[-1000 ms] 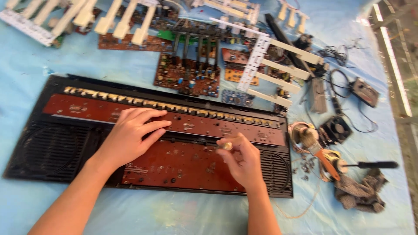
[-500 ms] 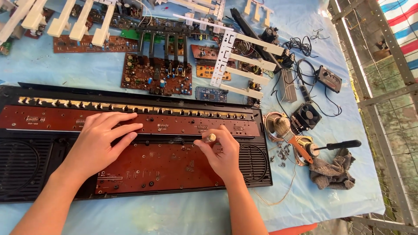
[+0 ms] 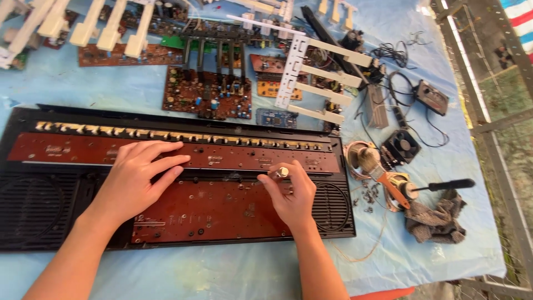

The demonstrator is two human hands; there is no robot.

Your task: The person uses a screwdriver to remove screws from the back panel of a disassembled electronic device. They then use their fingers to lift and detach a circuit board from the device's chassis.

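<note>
A long black keyboard case lies open on the blue sheet, with brown circuit boards inside it. My left hand lies flat on the boards, fingers spread. My right hand is closed around a small tool with a round pale handle end, held upright against the board near the case's middle.
Loose brown circuit boards, white key strips and cables cover the far side. A small fan, a brush, a black-handled screwdriver, several screws and a grey rag lie right of the case. A metal fence runs along the right.
The view has shifted, so the case now sits further left and lower. Both hands stay on the boards; the right hand still holds the tool at about the same spot.
</note>
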